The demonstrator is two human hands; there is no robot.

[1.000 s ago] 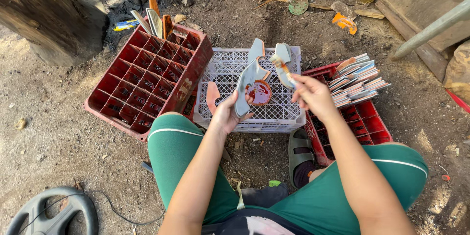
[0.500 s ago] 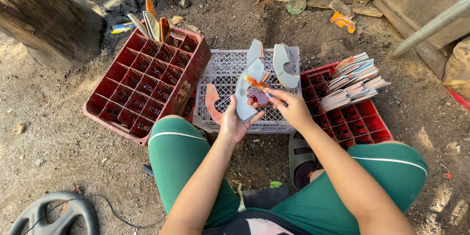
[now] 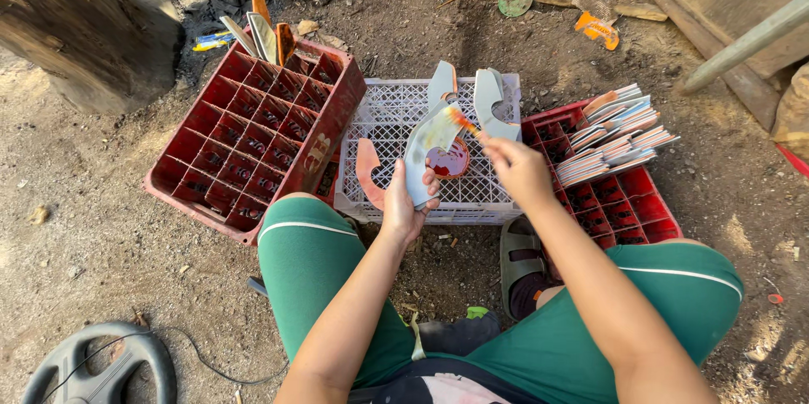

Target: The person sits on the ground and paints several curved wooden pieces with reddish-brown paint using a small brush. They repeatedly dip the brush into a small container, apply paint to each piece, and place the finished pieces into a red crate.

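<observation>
Curved board piece (image 3: 421, 155): we grip it in our left hand (image 3: 404, 210); right hand (image 3: 518, 170), at 3 o'clock, pinches a brush (image 3: 463, 123) touching it.

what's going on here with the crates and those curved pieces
A seated person in green trousers holds a pale curved flat piece upright in the left hand and touches a small orange-tipped brush to it with the right hand. This happens over a white plastic crate, where a small dish of red paint sits. Red divided crates flank it; the right one carries a stack of similar pieces.
</observation>
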